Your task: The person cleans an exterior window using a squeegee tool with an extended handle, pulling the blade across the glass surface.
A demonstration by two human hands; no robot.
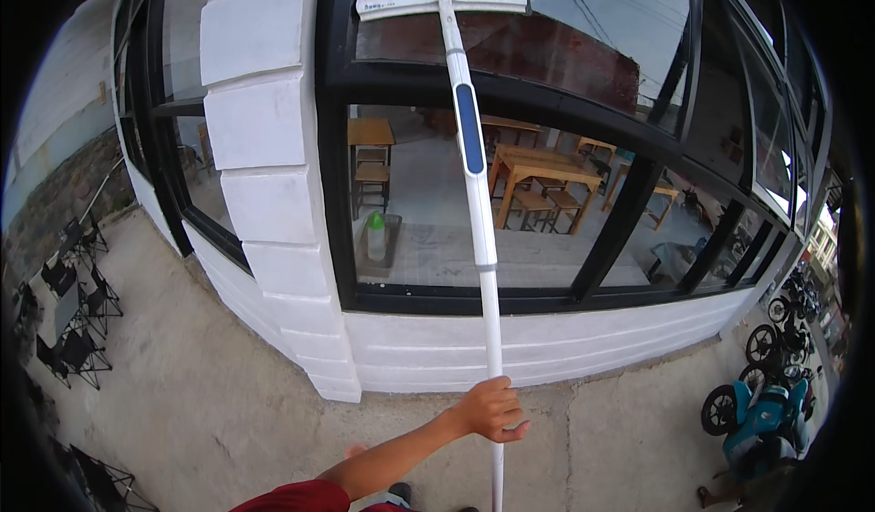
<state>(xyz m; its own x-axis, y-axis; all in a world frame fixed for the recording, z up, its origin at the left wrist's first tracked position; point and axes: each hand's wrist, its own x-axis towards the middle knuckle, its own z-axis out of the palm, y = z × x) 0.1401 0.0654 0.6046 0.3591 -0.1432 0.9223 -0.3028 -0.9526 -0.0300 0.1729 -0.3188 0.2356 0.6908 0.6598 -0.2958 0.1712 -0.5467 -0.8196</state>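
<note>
My left hand (491, 411) is wrapped around the white pole of a long-handled window squeegee (489, 307), with one finger sticking out to the side. The pole rises almost upright and has a blue inset panel (469, 129) on its upper part. Its wide white head (444, 3) lies across the upper window pane (581, 40), which reflects sky, wires and a dark red shape. Below, the pole crosses the black window frame (533, 88) and the lower glass pane (424, 191). My right hand is out of view.
A white block-faced pillar (256, 122) adjoins the window. Behind the glass are wooden tables (547, 163), stools and a green-topped bottle (376, 235). Black folding chairs (78, 348) stand left on the concrete ground (225, 403). Parked motorbikes, one turquoise (762, 409), line the right, near a person's foot (704, 495).
</note>
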